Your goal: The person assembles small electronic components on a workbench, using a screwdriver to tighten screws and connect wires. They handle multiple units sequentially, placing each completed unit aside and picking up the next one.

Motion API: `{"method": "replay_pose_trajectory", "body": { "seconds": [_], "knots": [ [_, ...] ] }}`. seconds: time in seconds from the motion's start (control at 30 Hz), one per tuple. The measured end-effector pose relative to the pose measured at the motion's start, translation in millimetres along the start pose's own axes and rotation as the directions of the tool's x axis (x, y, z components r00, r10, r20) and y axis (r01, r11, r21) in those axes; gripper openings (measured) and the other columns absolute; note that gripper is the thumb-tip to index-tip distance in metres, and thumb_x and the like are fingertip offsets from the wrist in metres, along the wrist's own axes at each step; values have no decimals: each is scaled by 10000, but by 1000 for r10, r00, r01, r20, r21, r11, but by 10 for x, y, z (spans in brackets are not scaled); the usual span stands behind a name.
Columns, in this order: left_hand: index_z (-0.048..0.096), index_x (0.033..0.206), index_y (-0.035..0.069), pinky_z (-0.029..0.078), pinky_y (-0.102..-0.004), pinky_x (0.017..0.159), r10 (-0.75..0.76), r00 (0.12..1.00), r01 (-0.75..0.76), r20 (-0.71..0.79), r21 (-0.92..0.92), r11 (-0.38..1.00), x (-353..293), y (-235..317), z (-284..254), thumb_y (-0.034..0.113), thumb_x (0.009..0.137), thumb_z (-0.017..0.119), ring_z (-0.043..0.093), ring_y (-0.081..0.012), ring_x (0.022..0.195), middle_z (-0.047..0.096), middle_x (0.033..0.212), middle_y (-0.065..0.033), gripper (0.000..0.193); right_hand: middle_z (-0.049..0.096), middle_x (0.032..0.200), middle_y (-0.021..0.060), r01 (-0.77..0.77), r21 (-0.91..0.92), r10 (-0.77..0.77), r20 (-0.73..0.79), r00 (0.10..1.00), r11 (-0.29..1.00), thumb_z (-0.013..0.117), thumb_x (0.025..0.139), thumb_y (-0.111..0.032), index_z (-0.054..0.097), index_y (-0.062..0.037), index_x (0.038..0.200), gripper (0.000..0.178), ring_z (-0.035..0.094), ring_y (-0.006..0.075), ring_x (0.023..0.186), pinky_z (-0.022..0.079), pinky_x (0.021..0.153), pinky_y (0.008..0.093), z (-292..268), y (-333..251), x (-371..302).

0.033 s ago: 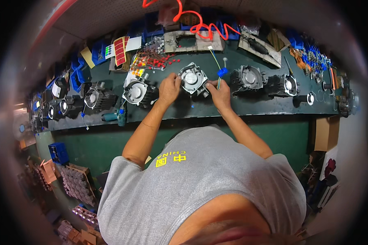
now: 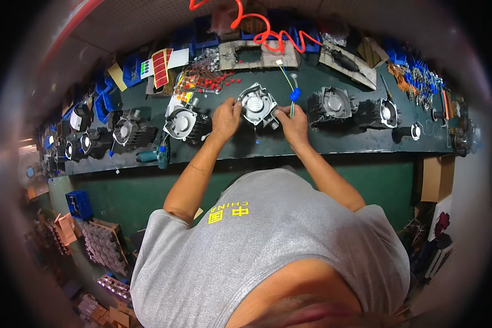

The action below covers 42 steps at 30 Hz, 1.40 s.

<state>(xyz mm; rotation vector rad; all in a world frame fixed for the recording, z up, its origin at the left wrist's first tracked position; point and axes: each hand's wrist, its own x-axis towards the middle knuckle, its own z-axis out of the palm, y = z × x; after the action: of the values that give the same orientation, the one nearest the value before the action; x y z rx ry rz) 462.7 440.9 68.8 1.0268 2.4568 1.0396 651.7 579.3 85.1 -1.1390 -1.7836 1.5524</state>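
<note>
A silvery cast-metal motor housing (image 2: 255, 104) with a round centre rests on the bench in front of me. My left hand (image 2: 225, 118) grips its left edge, thumb and fingers closed on the rim. At its lower right corner is my right hand (image 2: 294, 126), thumb and forefinger pinched at the rim. A thin cable with a blue connector (image 2: 294, 94) rises from between the right-hand fingers, its white plug end pointing away from me. What the right fingertips press on is partly hidden.
Similar housings (image 2: 181, 123) stand in a row on both sides, including a finned one (image 2: 333, 104) at right. A teal power tool (image 2: 157, 157) lies at the front edge. Red-tipped parts (image 2: 213, 82) and blue bins (image 2: 131, 71) lie behind. A red coiled hose (image 2: 265, 35) hangs above.
The cable with the blue connector has shifted slightly left and away from me. Both hands and the motor housing stay almost in place.
</note>
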Motion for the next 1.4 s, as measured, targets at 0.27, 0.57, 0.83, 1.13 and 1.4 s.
{"method": "replay_pose_trajectory", "body": {
  "seconds": [0.27,0.57,0.83,1.13,1.4],
  "knots": [
    [661,972,24,514,-553,711,36,992,-24,125,-91,996,-423,160,26,287,1029,594,684,-480,838,704,837,-245,277,764,1062,202,185,19,-185,24,982,983,783,840,-106,646,42,990,251,734,292,968,557,881,401,146,232,627],
    [679,1069,-14,538,-292,767,274,924,-22,267,-679,734,-606,1297,-671,170,1082,583,647,-110,856,701,915,-34,208,764,1022,185,425,-190,-391,192,900,885,648,886,-10,662,-15,1066,181,727,424,972,571,835,468,409,174,713],
    [600,1222,-4,580,-354,928,440,898,-196,21,-875,442,-206,2235,-1473,202,1107,547,716,-205,1032,727,1127,-156,242,750,975,208,371,-233,-335,180,925,899,616,892,25,670,-20,1097,216,726,431,955,573,810,480,451,-68,780],
    [466,1192,116,558,-322,577,494,868,182,47,-957,-228,-664,2648,-2068,291,1150,417,643,-205,663,638,1002,-195,187,755,991,196,369,-219,-333,187,924,903,606,895,33,662,-28,1103,224,727,427,955,571,807,481,505,98,703],
    [564,1180,89,563,-353,538,639,767,424,51,-788,-447,-587,2690,-2205,148,1111,472,647,-267,665,654,1031,-224,129,740,956,201,393,-249,-353,189,916,885,609,903,21,646,-33,1127,234,703,456,948,550,806,508,455,35,696]
  ]
}}
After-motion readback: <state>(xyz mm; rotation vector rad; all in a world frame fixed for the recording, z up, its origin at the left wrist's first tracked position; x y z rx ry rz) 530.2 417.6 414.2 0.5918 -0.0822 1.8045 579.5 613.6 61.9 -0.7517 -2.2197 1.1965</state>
